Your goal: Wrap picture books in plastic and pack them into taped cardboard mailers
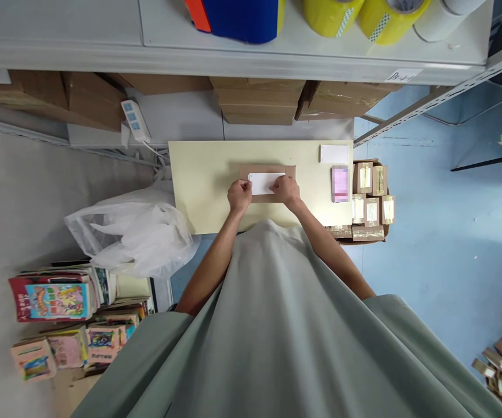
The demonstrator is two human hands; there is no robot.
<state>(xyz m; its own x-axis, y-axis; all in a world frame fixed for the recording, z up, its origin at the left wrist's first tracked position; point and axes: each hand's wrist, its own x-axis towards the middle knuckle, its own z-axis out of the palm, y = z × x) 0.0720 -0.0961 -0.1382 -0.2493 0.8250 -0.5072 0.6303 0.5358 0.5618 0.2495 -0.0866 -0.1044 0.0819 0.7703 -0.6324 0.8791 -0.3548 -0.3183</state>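
A white paper label (263, 184) lies over a flat brown cardboard piece (285, 170) on the cream table board (202, 180). My left hand (239, 196) is closed, with its thumb and finger pinching the label's left edge. The fingers of my right hand (286, 190) are curled closed at the label's lower right corner. Both hands rest close over the cardboard. Toward the right end of the board lie a white slip stack (334, 154) and a pink and purple card (340, 184).
Right of the table stands a carton of small taped boxes (371, 210). A clear plastic bag (141, 232) hangs at the left, above stacked books (57, 299). Overhead, a shelf (168, 55) holds yellow tape rolls (331, 16). A power strip (135, 121) sits behind.
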